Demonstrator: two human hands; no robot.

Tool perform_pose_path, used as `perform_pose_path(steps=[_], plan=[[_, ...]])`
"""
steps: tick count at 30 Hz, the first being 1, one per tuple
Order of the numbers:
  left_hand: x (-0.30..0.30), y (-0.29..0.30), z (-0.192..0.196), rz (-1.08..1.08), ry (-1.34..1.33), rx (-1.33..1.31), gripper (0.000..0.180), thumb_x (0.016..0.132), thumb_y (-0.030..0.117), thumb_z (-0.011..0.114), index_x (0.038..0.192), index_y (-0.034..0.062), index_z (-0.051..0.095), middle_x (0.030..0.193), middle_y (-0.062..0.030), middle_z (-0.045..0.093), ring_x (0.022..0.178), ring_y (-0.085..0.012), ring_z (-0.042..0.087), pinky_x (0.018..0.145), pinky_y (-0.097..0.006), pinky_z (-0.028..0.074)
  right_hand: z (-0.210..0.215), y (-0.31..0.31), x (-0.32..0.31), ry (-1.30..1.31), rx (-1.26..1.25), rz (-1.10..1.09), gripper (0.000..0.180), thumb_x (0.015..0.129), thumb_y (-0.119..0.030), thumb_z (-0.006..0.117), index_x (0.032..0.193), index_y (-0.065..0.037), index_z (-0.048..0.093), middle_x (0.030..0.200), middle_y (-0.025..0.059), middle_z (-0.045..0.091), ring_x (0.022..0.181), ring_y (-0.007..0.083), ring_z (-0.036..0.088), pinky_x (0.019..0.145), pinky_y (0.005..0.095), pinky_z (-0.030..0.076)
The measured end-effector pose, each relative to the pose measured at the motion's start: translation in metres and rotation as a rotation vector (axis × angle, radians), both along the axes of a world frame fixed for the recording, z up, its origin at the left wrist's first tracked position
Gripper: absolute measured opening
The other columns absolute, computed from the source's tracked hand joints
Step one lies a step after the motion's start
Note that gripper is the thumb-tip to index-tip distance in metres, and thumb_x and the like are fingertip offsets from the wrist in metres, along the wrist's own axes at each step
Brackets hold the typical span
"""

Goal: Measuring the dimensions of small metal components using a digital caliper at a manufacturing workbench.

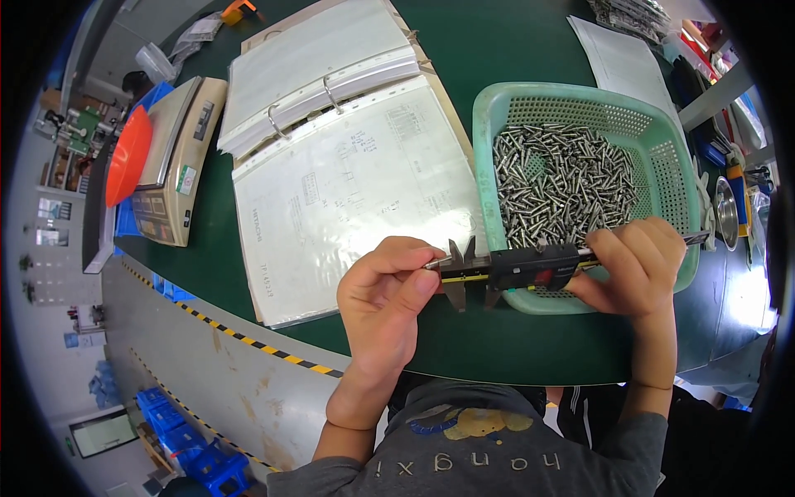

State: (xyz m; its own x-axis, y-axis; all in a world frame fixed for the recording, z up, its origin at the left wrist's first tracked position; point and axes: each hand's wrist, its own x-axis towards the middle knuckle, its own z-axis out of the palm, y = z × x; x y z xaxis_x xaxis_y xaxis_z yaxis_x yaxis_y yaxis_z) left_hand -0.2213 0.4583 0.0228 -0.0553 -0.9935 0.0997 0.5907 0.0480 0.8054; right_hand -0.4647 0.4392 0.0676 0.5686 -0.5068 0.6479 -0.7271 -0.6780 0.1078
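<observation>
My right hand (pixel 633 265) is closed around the beam of a black digital caliper (pixel 534 268), which lies level across the near side of a green plastic basket. The caliper's jaws point left, toward my left hand (pixel 385 290). Between thumb and forefinger of that hand is a small metal pin (pixel 436 262), its tip close to the jaws; whether they touch I cannot tell. Many similar shiny metal pins (pixel 563 178) lie heaped in the green basket (pixel 586 93), behind the caliper.
An open ring binder (pixel 348 207) with drawings in clear sleeves lies left of the basket. A weighing scale (pixel 178 166) with an orange tray (pixel 130 157) stands farther left on the green table (pixel 447 352). Paper sheets (pixel 621 66) lie at the back right, near a metal bowl (pixel 725 214).
</observation>
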Motion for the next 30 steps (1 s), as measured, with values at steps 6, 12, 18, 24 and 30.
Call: perform_pose_path(steps=[6, 12, 18, 24, 30], plan=[[-0.001, 0.003, -0.003, 0.046, -0.119, -0.107, 0.016, 0.079, -0.008, 0.057, 0.094, -0.003, 0.059, 0.098, -0.0121, 0.056, 0.087, -0.0159, 0.055, 0.075, -0.025, 0.047, 0.002, 0.003, 0.0, -0.01, 0.065, 0.017, 0.036, 0.069, -0.038, 0.067, 0.072, -0.004, 0.056, 0.052, 0.0021, 0.039, 0.043, 0.0177, 0.041, 0.04, 0.0293, 0.029], [0.026, 0.008, -0.009, 0.187, -0.969, -0.338, 0.015, 0.063, -0.002, 0.061, 0.074, 0.0073, 0.057, 0.066, -0.0028, 0.056, 0.065, -0.0203, 0.057, 0.09, -0.042, 0.04, -0.005, 0.003, -0.011, 0.004, 0.085, -0.061, 0.041, 0.068, -0.039, 0.069, 0.078, -0.001, 0.058, 0.057, 0.0053, 0.046, 0.046, 0.0205, 0.044, 0.044, 0.0309, 0.03], [0.04, -0.012, 0.0, -0.018, -1.225, -0.377, 0.012, 0.06, 0.0, 0.059, 0.066, 0.0096, 0.053, 0.065, 0.0, 0.056, 0.063, -0.0169, 0.056, 0.103, -0.049, 0.021, -0.007, 0.001, -0.012, 0.002, 0.105, -0.073, 0.041, 0.069, -0.036, 0.068, 0.081, 0.002, 0.058, 0.059, 0.007, 0.05, 0.047, 0.0205, 0.043, 0.044, 0.0307, 0.03], [0.045, -0.021, -0.008, -0.014, -1.197, -0.372, 0.012, 0.061, 0.0, 0.059, 0.066, 0.0097, 0.054, 0.064, 0.0, 0.055, 0.062, -0.0168, 0.057, 0.104, -0.049, 0.021, -0.012, -0.006, -0.014, -0.028, 0.116, -0.159, 0.04, 0.068, -0.031, 0.068, 0.083, 0.005, 0.057, 0.061, 0.0091, 0.05, 0.048, 0.0207, 0.042, 0.045, 0.0297, 0.03], [0.058, -0.008, -0.011, 0.185, -0.977, -0.437, 0.012, 0.062, 0.0, 0.058, 0.069, 0.0082, 0.056, 0.067, -0.0033, 0.057, 0.068, -0.0181, 0.06, 0.104, -0.05, 0.02, -0.016, -0.007, -0.025, -0.044, 0.154, -0.178, 0.041, 0.067, -0.028, 0.069, 0.085, 0.007, 0.056, 0.064, 0.0123, 0.051, 0.049, 0.0215, 0.042, 0.044, 0.0293, 0.03]])
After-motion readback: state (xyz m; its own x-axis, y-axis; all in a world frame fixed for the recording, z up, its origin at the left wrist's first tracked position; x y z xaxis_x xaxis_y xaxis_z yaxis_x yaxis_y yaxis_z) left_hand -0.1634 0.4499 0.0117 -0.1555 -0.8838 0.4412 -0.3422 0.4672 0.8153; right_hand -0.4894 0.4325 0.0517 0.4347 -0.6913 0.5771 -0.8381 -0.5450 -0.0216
